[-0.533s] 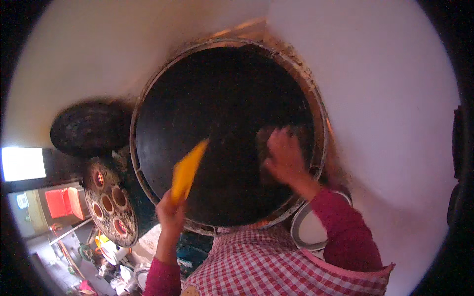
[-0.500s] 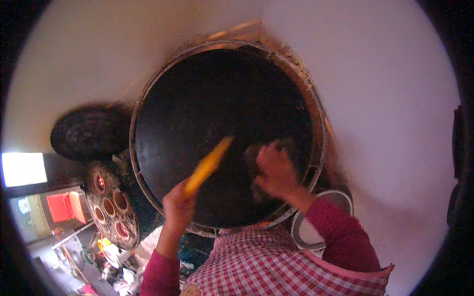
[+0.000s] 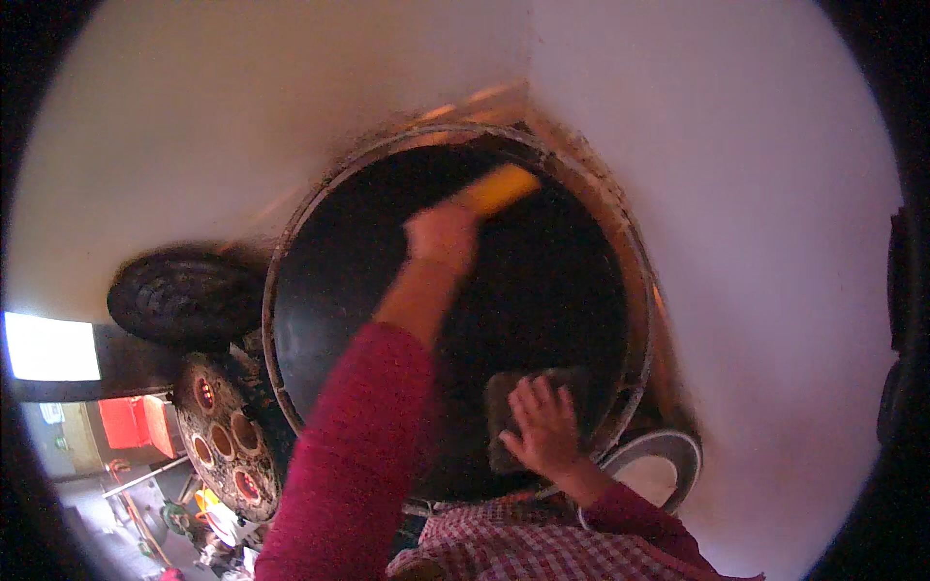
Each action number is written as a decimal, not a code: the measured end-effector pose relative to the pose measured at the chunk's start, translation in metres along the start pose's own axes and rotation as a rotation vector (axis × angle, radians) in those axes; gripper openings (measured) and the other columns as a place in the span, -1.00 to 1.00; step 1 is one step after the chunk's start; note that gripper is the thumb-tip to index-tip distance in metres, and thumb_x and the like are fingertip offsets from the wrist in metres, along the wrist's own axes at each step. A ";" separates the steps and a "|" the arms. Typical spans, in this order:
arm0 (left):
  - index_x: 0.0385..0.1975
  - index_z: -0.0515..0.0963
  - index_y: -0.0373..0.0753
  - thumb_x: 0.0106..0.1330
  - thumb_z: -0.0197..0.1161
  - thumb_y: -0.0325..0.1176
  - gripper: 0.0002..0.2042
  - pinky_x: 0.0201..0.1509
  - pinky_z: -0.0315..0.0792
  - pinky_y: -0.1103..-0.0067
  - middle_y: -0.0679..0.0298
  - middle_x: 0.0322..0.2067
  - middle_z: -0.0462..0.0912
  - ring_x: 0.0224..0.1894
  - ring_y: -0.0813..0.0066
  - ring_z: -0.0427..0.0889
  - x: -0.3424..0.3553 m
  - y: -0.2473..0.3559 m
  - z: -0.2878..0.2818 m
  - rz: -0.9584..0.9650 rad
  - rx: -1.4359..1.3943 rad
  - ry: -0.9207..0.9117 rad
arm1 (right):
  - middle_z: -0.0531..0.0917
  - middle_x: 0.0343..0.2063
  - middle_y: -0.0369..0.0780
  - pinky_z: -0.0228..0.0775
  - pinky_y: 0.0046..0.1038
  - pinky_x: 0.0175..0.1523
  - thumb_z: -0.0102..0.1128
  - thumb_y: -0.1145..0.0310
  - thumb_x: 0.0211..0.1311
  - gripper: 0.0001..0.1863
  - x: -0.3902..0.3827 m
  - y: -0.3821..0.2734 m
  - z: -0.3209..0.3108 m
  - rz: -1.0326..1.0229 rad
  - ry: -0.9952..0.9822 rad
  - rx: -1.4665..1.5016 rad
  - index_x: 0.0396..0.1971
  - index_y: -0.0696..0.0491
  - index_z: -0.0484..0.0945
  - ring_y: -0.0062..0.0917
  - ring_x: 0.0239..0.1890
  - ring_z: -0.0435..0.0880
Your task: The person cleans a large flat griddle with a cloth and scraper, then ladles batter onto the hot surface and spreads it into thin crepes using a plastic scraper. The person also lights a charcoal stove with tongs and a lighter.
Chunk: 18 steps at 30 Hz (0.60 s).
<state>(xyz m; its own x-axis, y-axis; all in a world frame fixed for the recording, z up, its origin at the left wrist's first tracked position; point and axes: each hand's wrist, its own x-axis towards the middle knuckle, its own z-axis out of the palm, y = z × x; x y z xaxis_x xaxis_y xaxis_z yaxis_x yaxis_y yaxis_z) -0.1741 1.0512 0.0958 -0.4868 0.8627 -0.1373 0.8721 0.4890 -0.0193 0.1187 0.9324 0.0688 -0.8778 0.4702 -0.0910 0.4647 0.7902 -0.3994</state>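
Walls (image 3: pixel 756 213), pale and meeting in a corner, enclose a large round black griddle (image 3: pixel 542 300). To its left are a smaller dark round disc (image 3: pixel 184 295) and, nearer, a mottled stove top (image 3: pixel 218 476) with round holes, some glowing red. A round basin (image 3: pixel 694 457) with pale contents sits at the near right. The person's left hand (image 3: pixel 443 235), blurred, is closed around a yellow scraper (image 3: pixel 504 191) over the griddle's far part; whether its blade touches cannot be told. The right hand (image 3: pixel 544 426), open with fingers spread, rests on a dark squarish pad (image 3: pixel 499 412) on the near-right part. The left hand reaches far forward; the right stays close in, palm down.
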 end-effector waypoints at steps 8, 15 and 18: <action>-0.34 0.46 -0.19 0.15 0.05 -0.32 -0.85 -0.28 0.42 0.21 0.01 -0.44 0.58 -0.32 0.00 0.56 -0.214 -0.292 0.028 -0.835 -0.010 -0.053 | 0.00 0.28 -0.11 -0.25 -0.08 0.31 -0.09 0.04 0.18 -0.31 0.227 0.122 -0.040 0.157 0.226 -0.295 0.22 0.12 0.04 -0.25 0.33 -0.08; -0.32 0.49 -0.28 0.09 0.18 -0.38 -0.82 -0.30 0.43 0.40 0.01 -0.44 0.57 -0.35 0.07 0.58 -0.533 -0.172 0.056 -1.173 -0.581 0.366 | 0.09 0.26 -0.16 -0.22 -0.07 0.30 -0.18 -0.10 0.20 -0.30 0.424 -0.035 0.022 -0.094 0.136 -0.301 0.22 0.06 0.09 -0.26 0.31 -0.03; -0.30 0.50 -0.22 0.09 0.19 -0.36 -0.81 -0.29 0.44 0.41 0.03 -0.39 0.58 -0.32 0.10 0.58 -0.593 -0.085 0.055 -1.375 -0.645 0.221 | 0.16 0.23 -0.18 -0.16 -0.06 0.28 -0.04 -0.07 0.14 -0.32 0.404 -0.163 0.077 -0.451 0.110 -0.284 0.17 0.06 0.18 -0.26 0.28 0.04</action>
<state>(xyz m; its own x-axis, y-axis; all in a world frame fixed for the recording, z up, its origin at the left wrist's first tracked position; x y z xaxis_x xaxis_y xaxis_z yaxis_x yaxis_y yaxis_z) 0.0437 0.4910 0.1244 -0.9210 -0.3167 -0.2268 -0.3860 0.8197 0.4232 -0.3201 0.9633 0.0268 -0.9872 0.0866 0.1340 0.0715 0.9909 -0.1137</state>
